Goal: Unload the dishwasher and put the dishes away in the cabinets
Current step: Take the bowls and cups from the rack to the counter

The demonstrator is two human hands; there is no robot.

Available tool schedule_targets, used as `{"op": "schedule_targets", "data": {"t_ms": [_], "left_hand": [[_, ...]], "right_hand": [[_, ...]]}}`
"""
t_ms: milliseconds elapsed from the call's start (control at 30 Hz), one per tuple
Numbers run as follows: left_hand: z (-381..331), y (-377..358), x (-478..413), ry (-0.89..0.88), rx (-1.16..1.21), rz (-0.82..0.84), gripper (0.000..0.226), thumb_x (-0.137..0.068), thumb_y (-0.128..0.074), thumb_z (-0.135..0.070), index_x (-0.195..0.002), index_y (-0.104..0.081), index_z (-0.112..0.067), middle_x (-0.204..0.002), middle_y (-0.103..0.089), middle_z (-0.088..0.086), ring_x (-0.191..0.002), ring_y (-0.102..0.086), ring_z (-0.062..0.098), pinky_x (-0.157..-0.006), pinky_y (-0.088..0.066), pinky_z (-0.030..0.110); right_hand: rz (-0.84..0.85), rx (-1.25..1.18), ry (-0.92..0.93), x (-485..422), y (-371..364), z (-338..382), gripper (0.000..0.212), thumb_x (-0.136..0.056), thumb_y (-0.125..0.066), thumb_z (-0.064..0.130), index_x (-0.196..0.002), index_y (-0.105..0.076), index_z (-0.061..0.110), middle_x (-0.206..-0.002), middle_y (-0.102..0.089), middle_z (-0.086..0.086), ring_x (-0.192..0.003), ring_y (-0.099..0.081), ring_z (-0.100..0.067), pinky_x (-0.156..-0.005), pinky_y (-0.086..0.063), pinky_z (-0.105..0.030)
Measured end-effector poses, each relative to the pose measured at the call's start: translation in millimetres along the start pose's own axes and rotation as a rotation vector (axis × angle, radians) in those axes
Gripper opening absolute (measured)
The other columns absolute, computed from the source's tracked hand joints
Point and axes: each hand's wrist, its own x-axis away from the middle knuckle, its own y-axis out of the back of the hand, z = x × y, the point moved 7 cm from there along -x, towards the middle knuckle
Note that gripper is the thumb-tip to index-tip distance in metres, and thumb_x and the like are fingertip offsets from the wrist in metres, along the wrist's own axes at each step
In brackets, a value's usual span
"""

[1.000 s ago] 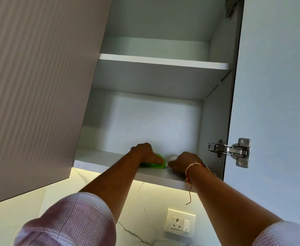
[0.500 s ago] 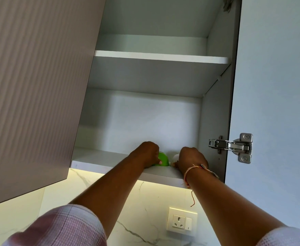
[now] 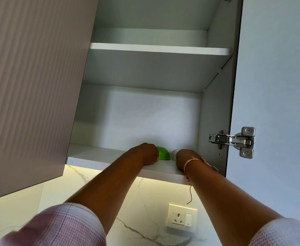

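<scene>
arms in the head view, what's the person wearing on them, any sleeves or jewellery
Both arms are bare from the elbow down, with short sleeves in a pale pink-and-white check: left sleeve, right sleeve. The right wrist carries a thin thread bracelet in pinkish-orange, with a loose reddish strand hanging down, plus a strap or chain of small dark links. The left wrist is bare.

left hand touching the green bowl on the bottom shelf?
Touching. In the head view the left hand overlaps the left side of the green bowl with no gap visible between them; the fingers themselves are hidden behind the hand.
</scene>
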Motion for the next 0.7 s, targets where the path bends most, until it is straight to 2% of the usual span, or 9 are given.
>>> {"op": "schedule_targets", "data": {"t_ms": [133,233,300,433,500,633,700], "left_hand": [[-0.6,-0.6,-0.4,-0.010,-0.021,0.004,0.037,-0.100,-0.048,-0.028,-0.131,-0.058,-0.008,-0.133,-0.056,0.014,-0.122,-0.052,0.030,-0.097,-0.040,0.031],[-0.3,0.1,0.3,-0.003,-0.037,-0.018,0.036,-0.099,-0.051,-0.028,-0.128,-0.060,-0.008,-0.130,-0.058,0.013,-0.119,-0.054,0.029,-0.095,-0.042,0.031],[-0.5,6.6,4.3,-0.005,-0.021,-0.089,0.033,-0.097,-0.054,-0.027,-0.123,-0.063,-0.009,-0.125,-0.061,0.013,-0.114,-0.057,0.028,-0.091,-0.044,0.032],[-7.5,29.6,27.8,-0.036,0.057,-0.264,0.029,-0.096,-0.055,-0.032,-0.114,-0.067,-0.013,-0.114,-0.065,0.009,-0.104,-0.059,0.024,-0.079,-0.044,0.029],[-10.5,36.7,43.5,-0.034,0.092,-0.291,0.030,-0.095,-0.055,-0.037,-0.110,-0.068,-0.015,-0.109,-0.067,0.007,-0.097,-0.061,0.023,-0.079,-0.049,0.031],[-14.2,46.2,87.9,0.028,0.154,-0.334,0.026,-0.093,-0.055,-0.040,-0.106,-0.070,-0.023,-0.103,-0.070,0.002,-0.091,-0.064,0.021,-0.082,-0.055,0.039],[-17.3,48.0,121.7,0.065,0.210,-0.452,0.023,-0.093,-0.056,-0.037,-0.107,-0.070,-0.024,-0.104,-0.070,-0.001,-0.095,-0.064,0.022,-0.084,-0.053,0.038]], "right_hand": [[0.017,0.057,0.035,-0.5,-1.7,2.6,0.037,-0.092,-0.048,0.003,-0.127,-0.058,0.005,-0.130,-0.060,-0.015,-0.118,-0.059,-0.031,-0.102,-0.047,-0.036],[-0.001,0.033,0.014,1.6,-0.6,2.4,0.033,-0.093,-0.049,0.010,-0.123,-0.062,0.008,-0.127,-0.062,-0.014,-0.114,-0.061,-0.031,-0.099,-0.049,-0.035],[-0.075,-0.040,-0.025,8.4,6.6,-0.6,0.030,-0.091,-0.050,0.015,-0.117,-0.066,0.012,-0.122,-0.064,-0.014,-0.108,-0.063,-0.032,-0.094,-0.050,-0.034],[-0.279,-0.121,-0.059,33.4,35.6,1.0,0.028,-0.088,-0.053,0.010,-0.112,-0.066,0.010,-0.115,-0.065,-0.014,-0.104,-0.064,-0.032,-0.085,-0.053,-0.035],[-0.361,-0.150,-0.028,51.0,50.0,10.1,0.024,-0.090,-0.052,0.016,-0.110,-0.065,0.014,-0.111,-0.066,-0.012,-0.100,-0.064,-0.031,-0.081,-0.053,-0.035],[-0.398,-0.165,0.078,96.5,58.6,27.8,0.020,-0.091,-0.049,0.025,-0.101,-0.065,0.017,-0.102,-0.066,-0.009,-0.093,-0.064,-0.029,-0.075,-0.053,-0.034],[-0.423,-0.165,0.168,130.4,60.7,35.8,0.019,-0.091,-0.048,0.023,-0.101,-0.063,0.017,-0.101,-0.065,-0.007,-0.094,-0.064,-0.029,-0.072,-0.051,-0.033]]}}
